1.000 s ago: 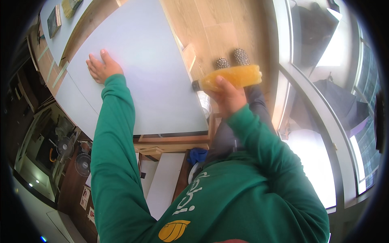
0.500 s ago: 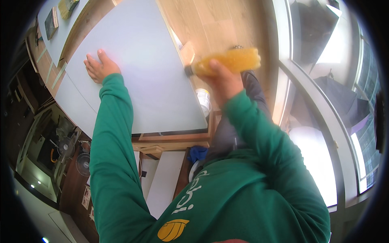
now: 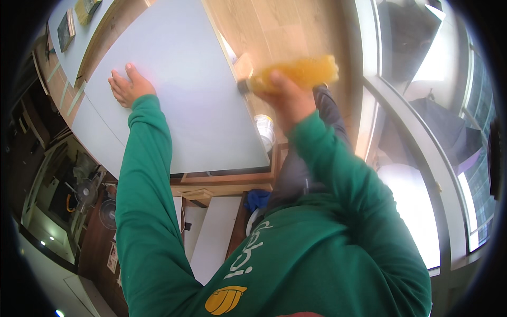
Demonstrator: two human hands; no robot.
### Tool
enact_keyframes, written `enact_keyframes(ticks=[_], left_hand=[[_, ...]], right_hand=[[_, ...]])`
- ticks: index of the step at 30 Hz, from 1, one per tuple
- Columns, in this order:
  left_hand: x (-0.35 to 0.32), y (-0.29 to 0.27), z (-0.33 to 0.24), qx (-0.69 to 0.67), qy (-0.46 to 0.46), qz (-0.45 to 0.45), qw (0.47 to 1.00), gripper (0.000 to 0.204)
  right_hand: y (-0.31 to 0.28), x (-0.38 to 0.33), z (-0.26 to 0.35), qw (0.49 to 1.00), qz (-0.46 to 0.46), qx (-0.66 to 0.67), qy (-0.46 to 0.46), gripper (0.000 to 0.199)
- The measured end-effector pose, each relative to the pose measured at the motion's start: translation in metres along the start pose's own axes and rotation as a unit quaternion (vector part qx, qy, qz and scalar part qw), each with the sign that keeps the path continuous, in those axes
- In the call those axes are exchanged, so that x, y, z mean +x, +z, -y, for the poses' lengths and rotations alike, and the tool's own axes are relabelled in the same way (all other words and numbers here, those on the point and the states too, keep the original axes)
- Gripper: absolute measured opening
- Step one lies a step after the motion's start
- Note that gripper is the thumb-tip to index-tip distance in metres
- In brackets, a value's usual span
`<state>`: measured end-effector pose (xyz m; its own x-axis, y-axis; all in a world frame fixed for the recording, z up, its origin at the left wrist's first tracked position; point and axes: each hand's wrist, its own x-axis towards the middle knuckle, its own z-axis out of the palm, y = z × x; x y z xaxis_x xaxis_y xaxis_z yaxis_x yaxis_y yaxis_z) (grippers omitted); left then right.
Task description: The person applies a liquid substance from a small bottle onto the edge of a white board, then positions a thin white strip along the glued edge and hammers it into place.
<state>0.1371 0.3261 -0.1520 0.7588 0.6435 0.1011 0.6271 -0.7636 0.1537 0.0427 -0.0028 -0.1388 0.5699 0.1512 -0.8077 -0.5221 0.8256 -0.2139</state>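
I have the left hand [image 3: 131,89] spread on the white board [image 3: 198,100], the right hand [image 3: 290,103] gripping a yellow bottle [image 3: 306,72]; a slack grip could drop it

Worn: green long-sleeved top [image 3: 322,259]; rounded yellow emblem [image 3: 225,301] on chest. White lettering [image 3: 242,268] above emblem. Sleeves [image 3: 141,222] creased, one each side of emblem. Dark greyish trousers [image 3: 297,174] above-right of emblem. Hands [image 3: 132,87] bare.
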Motion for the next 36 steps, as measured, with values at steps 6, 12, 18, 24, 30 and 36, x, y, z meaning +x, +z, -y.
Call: enact_keyframes(ticks=[6, 12, 18, 24, 30, 36], left_hand=[[0.001, 0.001, 0.003, -0.004, -0.001, -0.001, 1.000, 0.071], [0.003, 0.001, 0.003, -0.005, -0.002, -0.002, 1.000, 0.072], [0.000, 0.000, 0.002, -0.011, -0.005, -0.007, 1.000, 0.072], [0.000, -0.001, 0.002, -0.015, -0.006, 0.000, 1.000, 0.073], [0.000, -0.002, 0.001, -0.019, -0.010, 0.009, 1.000, 0.073], [-0.001, -0.002, -0.001, -0.016, -0.010, 0.007, 1.000, 0.073]], right_hand=[[-0.004, -0.006, -0.008, 1.000, -0.007, 0.004, -0.022, 0.038], [-0.039, -0.050, -0.015, 0.996, -0.077, -0.040, 0.036, 0.042], [-0.031, -0.035, 0.019, 0.996, -0.035, -0.054, -0.061, 0.043], [-0.026, -0.034, 0.047, 0.889, 0.008, -0.408, -0.206, 0.031], [-0.014, -0.037, 0.051, 0.872, 0.019, -0.436, -0.223, 0.027], [-0.023, -0.035, 0.047, 0.785, 0.061, -0.544, -0.289, 0.028]])
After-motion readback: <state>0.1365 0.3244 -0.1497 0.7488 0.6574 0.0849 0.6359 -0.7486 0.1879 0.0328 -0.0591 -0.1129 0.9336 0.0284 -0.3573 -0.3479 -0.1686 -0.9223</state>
